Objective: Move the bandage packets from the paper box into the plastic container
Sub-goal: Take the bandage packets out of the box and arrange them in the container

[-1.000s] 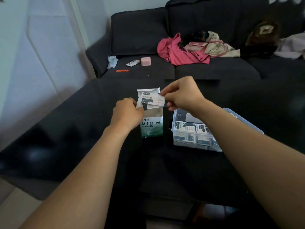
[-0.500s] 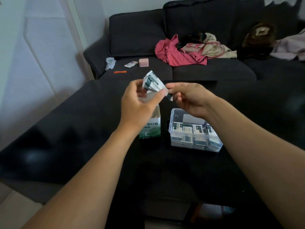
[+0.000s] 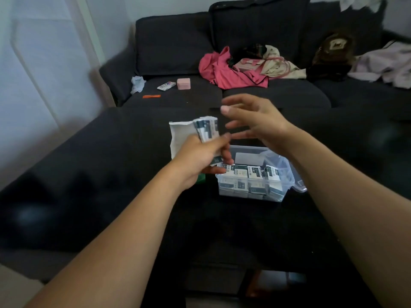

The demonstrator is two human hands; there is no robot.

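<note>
A dark grey sofa fills the back of the room, and on its seat lie a heap of pink clothing, a beige bag, a brown plush thing and pale cloth at the far right. In front of the sofa stands a black table with a shiny top. On the table, right of centre, sits the clear plastic container, already with rows of white and dark green bandage packets inside it, standing on edge. The paper box stands just left of the container; its white opened flap shows above the left hand, and only a small green part of its body shows under the wrist. The left hand grips a bundle of bandage packets between thumb and curled fingers, above the left edge of the container. The right hand hovers over the container with its fingers spread wide and holds nothing; it is blurred. On the left sofa seat are smaller things: a crumpled white tissue, a pink small box, a white flat pack and an orange strip.
</note>
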